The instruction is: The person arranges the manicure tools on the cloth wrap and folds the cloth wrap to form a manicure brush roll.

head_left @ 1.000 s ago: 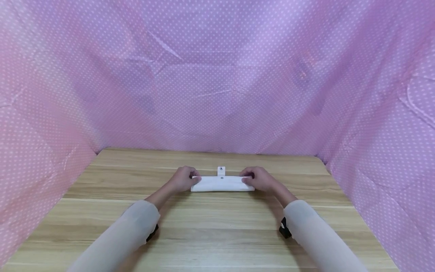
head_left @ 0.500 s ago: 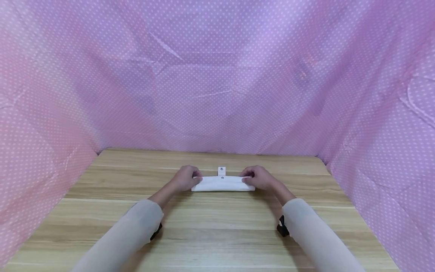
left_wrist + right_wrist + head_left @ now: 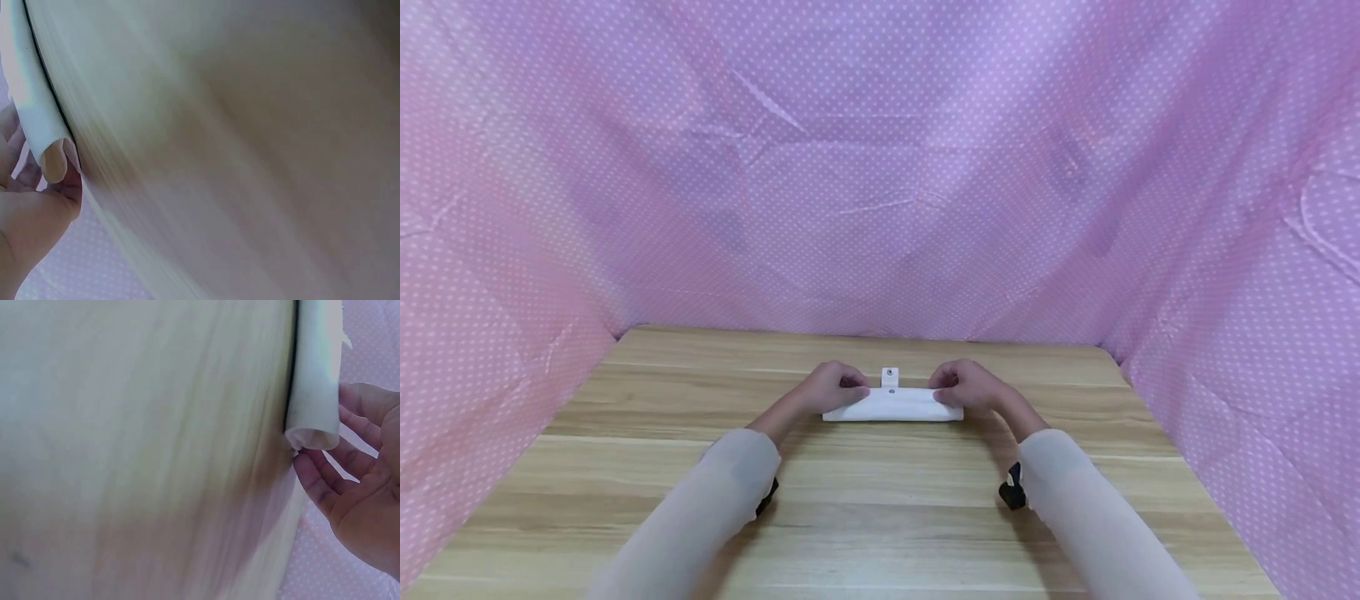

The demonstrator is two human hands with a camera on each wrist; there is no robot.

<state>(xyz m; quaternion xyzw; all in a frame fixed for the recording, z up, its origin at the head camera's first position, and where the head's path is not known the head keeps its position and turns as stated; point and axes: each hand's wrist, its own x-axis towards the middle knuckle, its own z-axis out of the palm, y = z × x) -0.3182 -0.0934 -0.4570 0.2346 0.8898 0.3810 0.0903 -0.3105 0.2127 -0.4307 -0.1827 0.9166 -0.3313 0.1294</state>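
A white rolled-up case (image 3: 895, 407) lies across the far middle of the table in the head view. Its short strap (image 3: 889, 375) with a metal snap sticks out from the far side, and a second snap shows on the roll's upper edge. My left hand (image 3: 831, 388) grips the left part of the roll, thumb on top and fingers behind. At the right end my right hand (image 3: 976, 389) holds it likewise. Both wrist views show the roll's hollow end: the left hand (image 3: 37, 219) curls by one, the right fingers (image 3: 369, 403) wrap the other.
The wood-grain table (image 3: 880, 517) spreads out in front and to both sides. Pink polka-dot cloth (image 3: 880, 208) hangs behind it and along both sides. Dark wrist devices (image 3: 1012, 487) sit under the light sleeves (image 3: 700, 517).
My left hand has slid rightward along the roll toward the strap. My right hand stays at the right end, its forearm shifted slightly inward. The roll has barely moved.
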